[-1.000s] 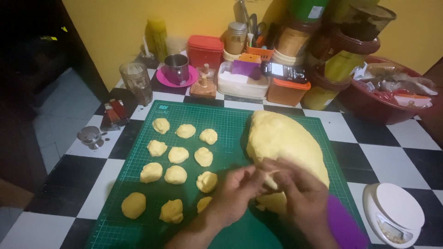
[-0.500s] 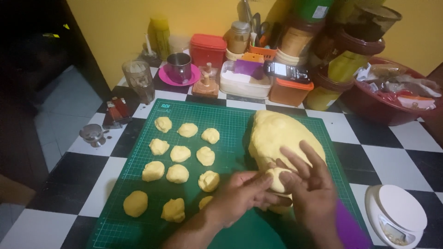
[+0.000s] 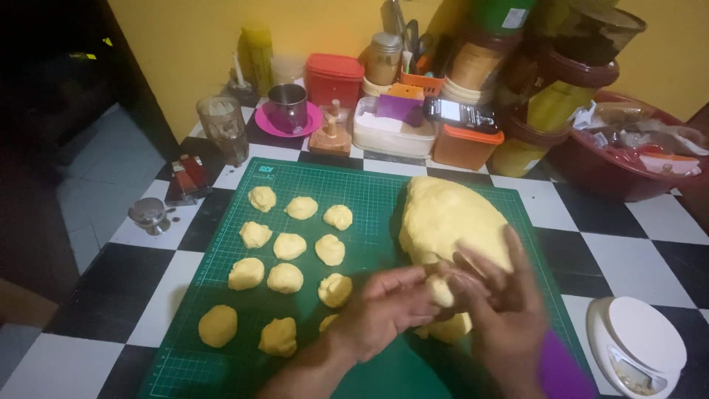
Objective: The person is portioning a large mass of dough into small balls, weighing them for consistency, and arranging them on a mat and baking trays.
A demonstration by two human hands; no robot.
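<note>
A big mound of yellow dough (image 3: pixel 450 218) lies on the right half of a green cutting mat (image 3: pixel 369 188). Several small dough balls (image 3: pixel 288 246) sit in rows on the mat's left half. My left hand (image 3: pixel 388 310) and my right hand (image 3: pixel 502 307) meet just below the mound, cupped around a small piece of dough (image 3: pixel 442 292) pressed between palms and fingers. Another lump of dough (image 3: pixel 449 329) lies beneath the hands. A purple sleeve or band shows at my right wrist (image 3: pixel 565 369).
A white kitchen scale (image 3: pixel 641 351) stands at the right on the black and white checkered counter (image 3: pixel 635 222). Along the back stand a glass (image 3: pixel 221 129), a metal cup on a pink saucer (image 3: pixel 288 109), a red box (image 3: pixel 334 80), jars, tubs and a red basin (image 3: pixel 628 151).
My hands have lifted slightly from the mound's lower edge and closed together around a small piece of dough. The camera view has shifted a little.
</note>
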